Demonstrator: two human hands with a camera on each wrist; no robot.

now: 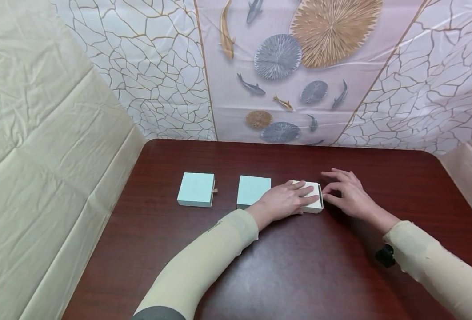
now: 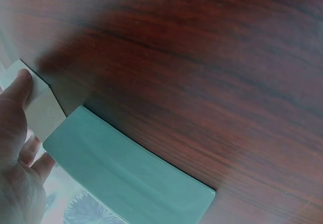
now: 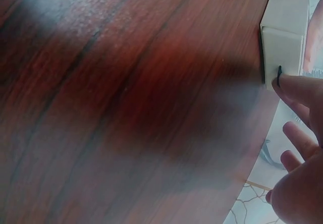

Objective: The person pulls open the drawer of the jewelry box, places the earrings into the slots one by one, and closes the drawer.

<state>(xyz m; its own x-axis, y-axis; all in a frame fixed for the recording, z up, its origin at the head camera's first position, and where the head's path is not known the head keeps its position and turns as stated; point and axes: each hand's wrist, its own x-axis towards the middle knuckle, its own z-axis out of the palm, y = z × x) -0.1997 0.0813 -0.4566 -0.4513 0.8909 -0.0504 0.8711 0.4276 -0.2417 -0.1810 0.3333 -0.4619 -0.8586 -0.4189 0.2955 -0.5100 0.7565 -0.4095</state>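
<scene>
A small white drawer box (image 1: 312,206) lies on the table at the right end of a row. My left hand (image 1: 286,198) holds it, fingers spread across its top and the thumb on its near side. In the left wrist view the thumb (image 2: 21,89) presses that near wall. At the box's right end my right hand (image 1: 350,195) pinches a dark pull tab (image 3: 279,75) between thumb and index finger, the other fingers loosely bent. A narrow dark gap shows at that end of the box. Just left of it sits a mint-green box (image 1: 253,189), partly behind my left hand.
Further left on the dark red wooden table (image 1: 148,244) lies another mint-green box (image 1: 196,186) with a small beige tab (image 1: 215,190) on its right side. Patterned cloth (image 1: 172,89) hangs behind the table's far edge, and cream cloth (image 1: 52,155) along the left.
</scene>
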